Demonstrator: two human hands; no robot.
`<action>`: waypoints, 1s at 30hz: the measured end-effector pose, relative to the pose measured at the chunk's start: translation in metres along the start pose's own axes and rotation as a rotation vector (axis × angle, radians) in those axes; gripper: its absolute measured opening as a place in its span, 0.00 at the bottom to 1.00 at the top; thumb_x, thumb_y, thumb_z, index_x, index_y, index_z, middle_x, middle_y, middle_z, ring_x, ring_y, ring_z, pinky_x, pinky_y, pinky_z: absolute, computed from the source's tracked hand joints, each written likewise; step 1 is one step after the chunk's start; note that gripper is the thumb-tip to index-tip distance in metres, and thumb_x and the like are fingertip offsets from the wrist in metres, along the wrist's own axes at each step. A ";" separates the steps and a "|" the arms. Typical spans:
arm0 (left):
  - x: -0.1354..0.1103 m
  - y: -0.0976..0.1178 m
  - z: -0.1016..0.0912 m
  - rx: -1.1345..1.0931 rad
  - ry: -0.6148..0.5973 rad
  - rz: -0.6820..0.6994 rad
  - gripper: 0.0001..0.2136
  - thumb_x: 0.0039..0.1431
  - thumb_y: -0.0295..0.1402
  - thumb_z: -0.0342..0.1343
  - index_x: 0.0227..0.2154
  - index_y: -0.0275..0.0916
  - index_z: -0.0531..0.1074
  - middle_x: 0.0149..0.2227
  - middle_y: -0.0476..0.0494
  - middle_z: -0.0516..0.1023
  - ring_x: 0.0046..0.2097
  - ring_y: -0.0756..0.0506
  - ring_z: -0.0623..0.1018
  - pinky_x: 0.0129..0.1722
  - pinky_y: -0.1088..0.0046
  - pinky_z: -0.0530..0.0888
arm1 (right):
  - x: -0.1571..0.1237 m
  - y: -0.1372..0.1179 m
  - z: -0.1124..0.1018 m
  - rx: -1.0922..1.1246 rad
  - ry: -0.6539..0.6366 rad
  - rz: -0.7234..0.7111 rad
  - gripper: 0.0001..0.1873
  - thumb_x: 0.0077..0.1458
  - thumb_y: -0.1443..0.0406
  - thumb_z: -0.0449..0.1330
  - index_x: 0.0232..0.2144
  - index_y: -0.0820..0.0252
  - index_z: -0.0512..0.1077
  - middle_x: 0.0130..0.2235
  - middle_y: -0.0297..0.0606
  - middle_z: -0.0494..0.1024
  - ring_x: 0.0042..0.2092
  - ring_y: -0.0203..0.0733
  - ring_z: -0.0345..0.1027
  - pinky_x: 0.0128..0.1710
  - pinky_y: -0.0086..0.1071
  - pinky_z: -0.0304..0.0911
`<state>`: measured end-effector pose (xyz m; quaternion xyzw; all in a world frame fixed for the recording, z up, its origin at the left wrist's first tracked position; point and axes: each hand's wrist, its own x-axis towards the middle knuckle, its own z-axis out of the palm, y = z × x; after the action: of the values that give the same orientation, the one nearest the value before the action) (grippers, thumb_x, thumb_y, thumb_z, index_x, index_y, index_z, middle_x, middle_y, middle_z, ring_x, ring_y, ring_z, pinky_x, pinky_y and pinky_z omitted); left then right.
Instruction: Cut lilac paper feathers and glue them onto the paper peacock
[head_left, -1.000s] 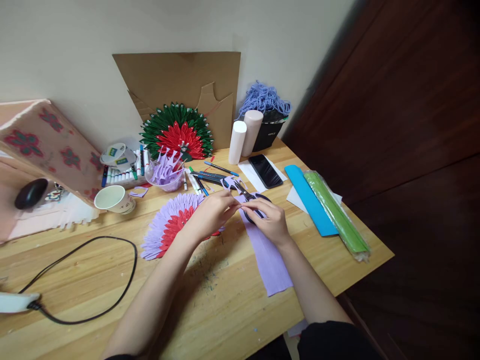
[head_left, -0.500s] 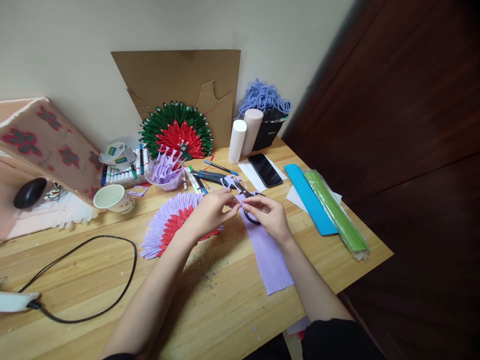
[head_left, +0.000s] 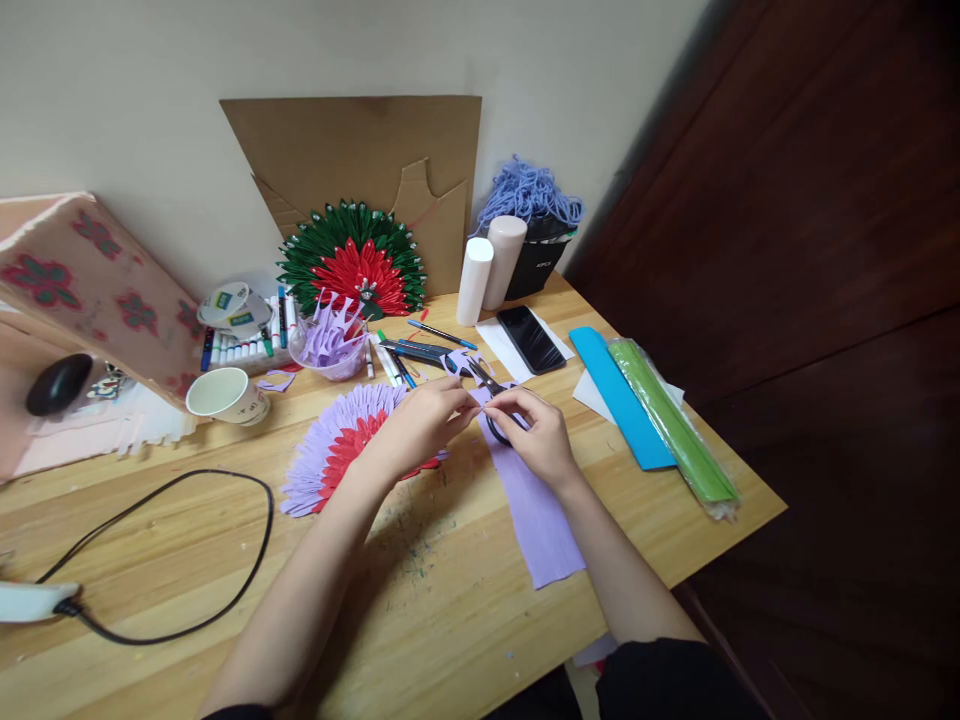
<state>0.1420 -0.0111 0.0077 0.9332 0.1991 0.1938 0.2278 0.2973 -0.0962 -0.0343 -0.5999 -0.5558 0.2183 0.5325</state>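
Note:
My left hand [head_left: 431, 420] and my right hand [head_left: 531, 425] meet fingertip to fingertip. Both are closed in a pinch on a small piece of purple paper [head_left: 481, 397], mostly hidden by the fingers. Under and behind the right hand lie black-handled scissors [head_left: 486, 376], blades pointing away. A long strip of purple crepe paper [head_left: 536, 525] stretches toward me beneath them. Partly covered by my left hand and wrist is a fan of purple and red paper petals [head_left: 330, 465], flat on the table.
A green and red petal fan [head_left: 356, 262] leans against cardboard [head_left: 337, 145]. Around the work are a bowl of purple scraps [head_left: 330, 345], a paper cup [head_left: 229, 396], a phone [head_left: 531, 340], a blue folded sheet [head_left: 619, 395], a green roll [head_left: 675, 425] and a black cable [head_left: 271, 510].
My fingertips have shifted slightly around the small purple piece, and less of it shows between them. Everything else stays in place apart from a slight shift of the view.

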 end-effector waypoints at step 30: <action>-0.008 -0.002 -0.010 -0.102 -0.056 -0.065 0.06 0.58 0.31 0.50 0.31 0.35 0.71 0.32 0.45 0.73 0.34 0.48 0.73 0.35 0.74 0.68 | -0.002 -0.007 0.005 -0.023 -0.032 -0.113 0.03 0.51 0.67 0.58 0.29 0.58 0.73 0.30 0.35 0.75 0.32 0.38 0.69 0.35 0.32 0.66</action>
<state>0.1305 -0.0093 0.0128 0.9185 0.2125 0.1703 0.2868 0.2896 -0.0971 -0.0307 -0.5701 -0.5996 0.1911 0.5281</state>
